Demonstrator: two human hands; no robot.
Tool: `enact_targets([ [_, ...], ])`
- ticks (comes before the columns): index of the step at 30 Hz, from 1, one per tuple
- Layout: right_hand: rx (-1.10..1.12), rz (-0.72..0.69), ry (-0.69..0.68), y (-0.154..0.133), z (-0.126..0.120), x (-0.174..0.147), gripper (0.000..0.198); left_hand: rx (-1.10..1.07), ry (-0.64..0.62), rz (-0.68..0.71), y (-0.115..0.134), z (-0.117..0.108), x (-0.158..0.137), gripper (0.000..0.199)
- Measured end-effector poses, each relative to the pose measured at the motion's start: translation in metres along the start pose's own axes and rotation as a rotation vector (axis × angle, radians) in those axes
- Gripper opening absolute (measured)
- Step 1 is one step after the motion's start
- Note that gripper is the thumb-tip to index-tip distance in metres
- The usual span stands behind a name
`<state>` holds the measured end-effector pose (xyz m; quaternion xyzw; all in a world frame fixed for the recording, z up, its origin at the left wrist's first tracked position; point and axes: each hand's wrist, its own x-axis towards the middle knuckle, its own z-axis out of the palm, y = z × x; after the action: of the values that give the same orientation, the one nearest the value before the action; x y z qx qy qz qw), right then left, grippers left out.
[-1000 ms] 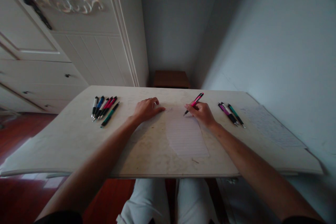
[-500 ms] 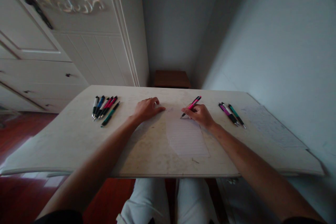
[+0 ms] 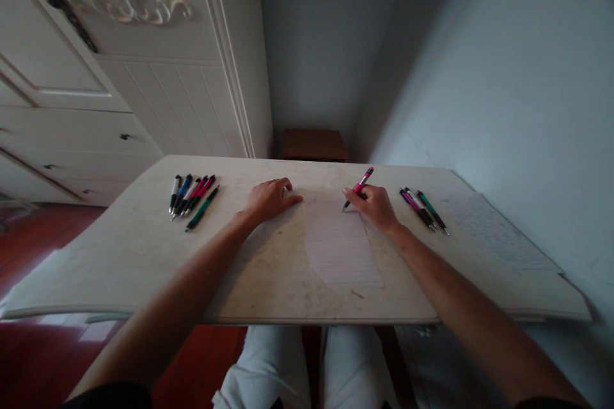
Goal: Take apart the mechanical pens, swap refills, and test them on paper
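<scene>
Between the fingers of my right hand (image 3: 377, 206) is a pink and black pen (image 3: 363, 180), tilted with its tip at the upper right part of a lined sheet of paper (image 3: 340, 249). Faint marks show near the sheet's top left corner. My left hand (image 3: 271, 199) rests on the table with its thumb stretched out to the sheet's upper left edge. Its fingers are loosely curved and apart, with nothing seen in them.
Several pens (image 3: 189, 195) lie side by side on the table (image 3: 119, 249) at the left. A purple pen (image 3: 416, 206), another beside it and a green pen (image 3: 433, 212) lie at the right. A written sheet (image 3: 499, 230) lies near the wall (image 3: 527, 77).
My right hand and the pink pen have moved a little to the right along the upper part of the sheet, and the pen stands steeper. My left hand has stayed in place.
</scene>
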<state>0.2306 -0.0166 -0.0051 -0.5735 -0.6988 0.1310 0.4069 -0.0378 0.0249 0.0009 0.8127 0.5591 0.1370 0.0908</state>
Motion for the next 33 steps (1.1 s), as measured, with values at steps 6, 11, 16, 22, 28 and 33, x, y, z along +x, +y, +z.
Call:
enact_targets([
  [6, -0.041, -0.008, 0.022, 0.000, -0.003, 0.002, 0.050, 0.007, -0.010, -0.010, 0.000, 0.000, 0.000, 0.046],
  [11, 0.075, 0.007, -0.035, -0.005, -0.002, 0.000, 0.049, 0.013, -0.008, 0.009, -0.001, 0.000, 0.000, 0.048],
  [16, 0.204, 0.078, -0.044, -0.008, 0.001, -0.002, 0.046, 0.012, 0.001, 0.011, -0.001, 0.001, 0.000, 0.048],
  [22, 0.131, 0.016, -0.076, -0.003, 0.006, -0.004, 0.046, 0.006, -0.005, 0.011, -0.001, 0.000, 0.000, 0.048],
  [28, 0.169, -0.011, -0.229, -0.007, 0.005, -0.008, 0.044, 0.004, -0.014, -0.003, -0.001, 0.000, 0.000, 0.046],
  [33, 0.167, 0.009, -0.246, -0.008, 0.004, -0.008, 0.044, 0.007, -0.013, -0.001, -0.002, 0.002, 0.001, 0.046],
])
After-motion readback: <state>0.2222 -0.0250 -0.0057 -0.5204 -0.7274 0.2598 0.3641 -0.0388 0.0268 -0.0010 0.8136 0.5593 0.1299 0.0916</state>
